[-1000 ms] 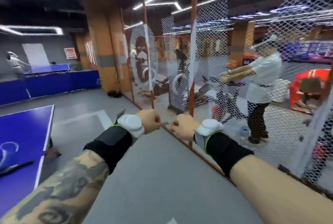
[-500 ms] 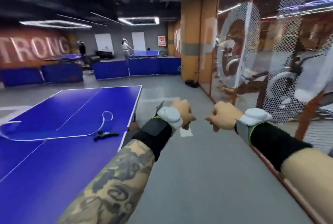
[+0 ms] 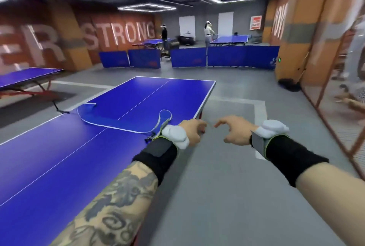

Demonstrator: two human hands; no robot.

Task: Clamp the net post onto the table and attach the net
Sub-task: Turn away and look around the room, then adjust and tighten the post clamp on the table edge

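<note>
Head view: left hand loosely curled, empty, over table edge beside net; right hand half open, fingers bent, holding nothing.

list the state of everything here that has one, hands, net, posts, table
left hand: loosely curled, empty
right hand: half open, empty
net: slack, lying flat on the table
near net post: lying on the table edge, unclamped
far net post: at the far edge, clamping unclear
table: set up, no net standing
</note>
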